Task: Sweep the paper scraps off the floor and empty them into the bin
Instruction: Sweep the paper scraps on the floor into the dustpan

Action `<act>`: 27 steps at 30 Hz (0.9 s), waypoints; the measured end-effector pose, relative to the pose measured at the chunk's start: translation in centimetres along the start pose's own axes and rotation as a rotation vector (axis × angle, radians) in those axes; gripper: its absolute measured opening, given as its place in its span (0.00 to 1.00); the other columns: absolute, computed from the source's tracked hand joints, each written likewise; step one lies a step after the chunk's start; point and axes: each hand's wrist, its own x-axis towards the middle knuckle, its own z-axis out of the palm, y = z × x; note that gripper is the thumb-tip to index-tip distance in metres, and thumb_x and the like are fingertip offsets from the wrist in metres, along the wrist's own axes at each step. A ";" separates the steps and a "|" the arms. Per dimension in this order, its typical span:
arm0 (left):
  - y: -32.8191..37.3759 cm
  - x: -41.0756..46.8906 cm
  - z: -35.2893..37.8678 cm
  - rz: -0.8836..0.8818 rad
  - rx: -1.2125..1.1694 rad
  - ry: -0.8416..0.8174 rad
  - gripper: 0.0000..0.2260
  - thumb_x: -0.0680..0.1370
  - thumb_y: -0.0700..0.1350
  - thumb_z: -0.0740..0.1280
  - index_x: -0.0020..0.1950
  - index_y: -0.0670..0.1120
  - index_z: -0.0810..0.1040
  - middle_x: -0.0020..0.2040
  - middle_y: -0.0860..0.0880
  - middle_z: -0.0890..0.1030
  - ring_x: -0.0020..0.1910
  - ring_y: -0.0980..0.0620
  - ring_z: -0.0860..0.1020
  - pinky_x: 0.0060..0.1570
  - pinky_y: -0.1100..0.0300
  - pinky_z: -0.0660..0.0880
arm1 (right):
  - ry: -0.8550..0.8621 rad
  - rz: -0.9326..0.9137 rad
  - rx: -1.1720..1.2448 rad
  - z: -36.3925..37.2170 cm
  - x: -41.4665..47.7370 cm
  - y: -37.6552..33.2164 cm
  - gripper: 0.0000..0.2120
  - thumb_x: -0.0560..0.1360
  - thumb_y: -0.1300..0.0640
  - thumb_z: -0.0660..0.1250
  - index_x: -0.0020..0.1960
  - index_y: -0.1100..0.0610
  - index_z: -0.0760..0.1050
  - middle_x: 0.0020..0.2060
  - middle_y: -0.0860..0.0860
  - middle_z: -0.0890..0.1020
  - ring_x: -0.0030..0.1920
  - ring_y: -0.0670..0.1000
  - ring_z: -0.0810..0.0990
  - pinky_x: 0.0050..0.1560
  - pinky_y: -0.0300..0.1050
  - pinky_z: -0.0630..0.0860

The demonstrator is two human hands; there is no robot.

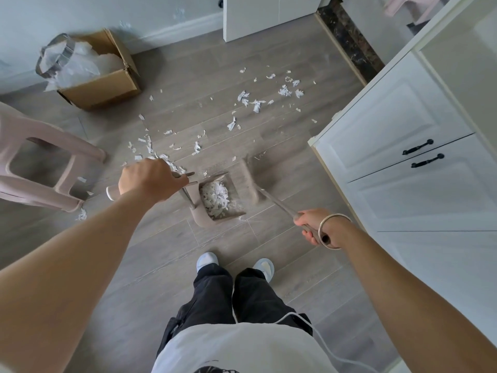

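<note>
On grey plank floor (188, 76), beside white cabinets (390, 117): sweep half done.
Left hand (150, 179) clenched round dustpan (199, 214) handle; pan sits on floor, a heap of paper scraps (215, 197) inside. Right hand (314, 227) grasps broom (248, 176) handle; brush head blurred, just beside pan's mouth. More scraps strewn beyond. Lined bin (47, 68) far left, against cardboard box (107, 84).

Broom head (248, 181): smeared by motion blur, bristles indistinct. My left hand (150, 179) hides the stretch of dustpan handle (188, 197) that it grips. My right hand (314, 227) curls round the broom handle (277, 203), fingertips tucked out of sight beneath. Stool (53, 146): cut off by the left edge. Cabinet (403, 130): cut off by the right edge. Bin (47, 72): interior veiled by crumpled plastic liner (75, 65).
</note>
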 end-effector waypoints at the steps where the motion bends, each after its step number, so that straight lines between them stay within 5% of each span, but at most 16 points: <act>1: -0.1 0.0 0.1 0.000 -0.004 0.001 0.24 0.76 0.64 0.61 0.31 0.46 0.71 0.33 0.47 0.73 0.38 0.42 0.76 0.39 0.56 0.70 | 0.025 -0.006 -0.012 -0.2 0.3 0.2 0.13 0.78 0.64 0.61 0.62 0.60 0.74 0.31 0.55 0.71 0.24 0.46 0.68 0.18 0.32 0.66; 7: 0.0 -0.2 0.4 -0.001 -0.003 -0.001 0.22 0.76 0.63 0.62 0.33 0.46 0.71 0.32 0.48 0.70 0.38 0.42 0.74 0.38 0.56 0.69 | 0.117 -0.006 -0.180 2.4 4.3 1.9 0.20 0.78 0.65 0.58 0.70 0.58 0.69 0.32 0.57 0.74 0.24 0.50 0.71 0.22 0.39 0.70; 16: -0.1 0.4 0.2 0.004 -0.025 0.003 0.23 0.75 0.64 0.63 0.32 0.47 0.70 0.30 0.49 0.70 0.37 0.42 0.75 0.37 0.56 0.68 | -0.129 -0.044 -0.164 4.0 0.1 1.0 0.23 0.78 0.65 0.61 0.72 0.55 0.67 0.31 0.54 0.72 0.25 0.46 0.67 0.19 0.35 0.66; 27: -1.0 -0.3 0.3 0.015 -0.051 0.002 0.22 0.76 0.63 0.62 0.31 0.46 0.73 0.31 0.49 0.72 0.33 0.45 0.73 0.36 0.57 0.68 | 0.052 -0.042 -0.196 2.6 0.2 1.5 0.23 0.78 0.66 0.59 0.72 0.56 0.67 0.30 0.56 0.72 0.24 0.48 0.67 0.20 0.36 0.66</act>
